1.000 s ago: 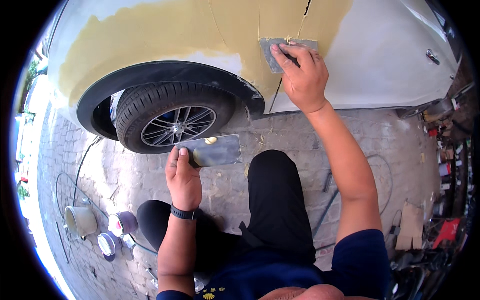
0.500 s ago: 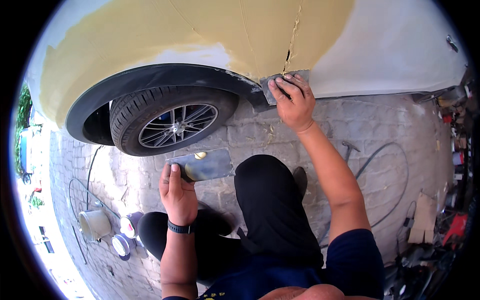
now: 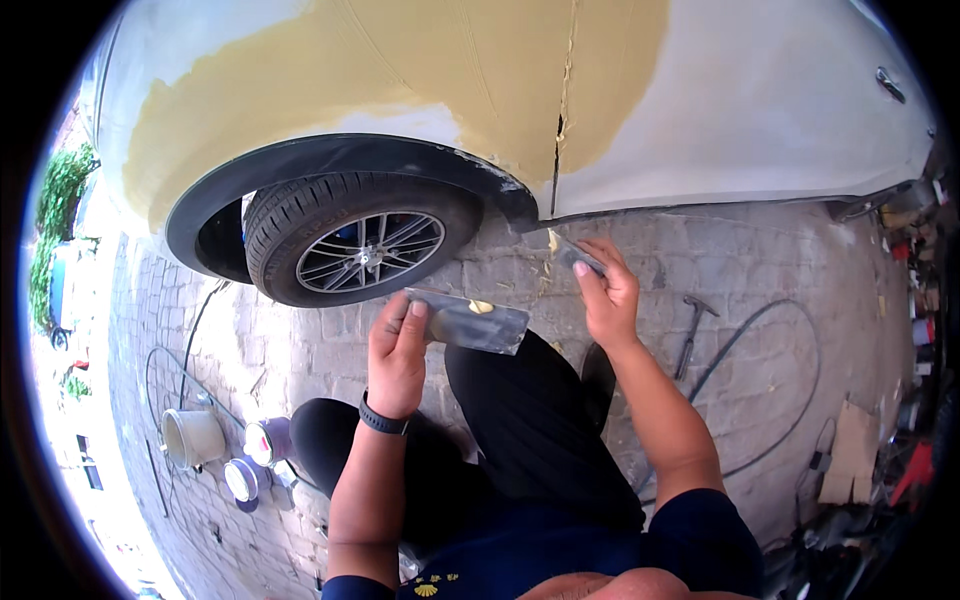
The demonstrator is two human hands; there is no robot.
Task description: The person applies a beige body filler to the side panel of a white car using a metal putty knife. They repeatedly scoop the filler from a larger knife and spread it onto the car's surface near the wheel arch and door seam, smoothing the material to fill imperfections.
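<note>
My left hand (image 3: 398,355) pinches one end of a flat grey plate (image 3: 468,330), with a small lump of yellow filler paste (image 3: 481,307) near its upper edge. To its right, my right hand (image 3: 610,295) grips a thin filler spreader (image 3: 576,252) whose tip carries some yellow paste. The spreader is off the car, just below the sill. Dried-looking yellow filler (image 3: 420,70) covers a broad patch of the white car body (image 3: 730,110), across the fender and the door edge. Ragged paste lines the upper door gap; lower down the dark gap shows.
A wheel (image 3: 365,245) sits under the black arch trim (image 3: 340,150). On the paving lie a hammer (image 3: 693,335), a looping dark hose (image 3: 815,350) and cardboard (image 3: 848,455). A bucket (image 3: 195,438) and two tins (image 3: 245,480) stand at the left. Clutter lines the right.
My right hand has drawn the spreader down off the car's lower edge by the door gap. My left hand has brought the plate rightward and slightly up, closer to the spreader.
</note>
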